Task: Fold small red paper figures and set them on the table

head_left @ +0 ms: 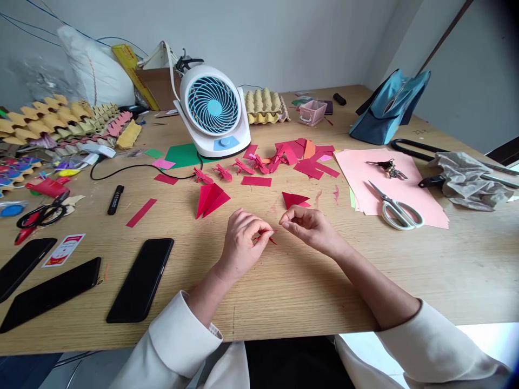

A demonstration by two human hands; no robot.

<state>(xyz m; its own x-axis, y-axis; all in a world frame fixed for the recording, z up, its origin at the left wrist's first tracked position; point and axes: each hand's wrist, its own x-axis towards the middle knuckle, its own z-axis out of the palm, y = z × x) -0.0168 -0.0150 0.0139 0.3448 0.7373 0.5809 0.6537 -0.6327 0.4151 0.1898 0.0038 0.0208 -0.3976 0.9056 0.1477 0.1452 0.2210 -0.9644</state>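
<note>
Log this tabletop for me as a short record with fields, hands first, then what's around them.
Left hand: left hand pinches a small red paper piece
Right hand: right hand raised beside it, fingers curled; anything in its grip is too small to tell
Beyond the hands: large folded red paper, left; smaller folded red paper, right
Further back: row of small red folded figures, in front of a white fan
Left side: black marker, three dark phones
Right side: scissors, open, on pink sheets

A single head-worn view looks forward and steeply down over the tabletop (324, 286), its right edge somewhat dim.
</note>
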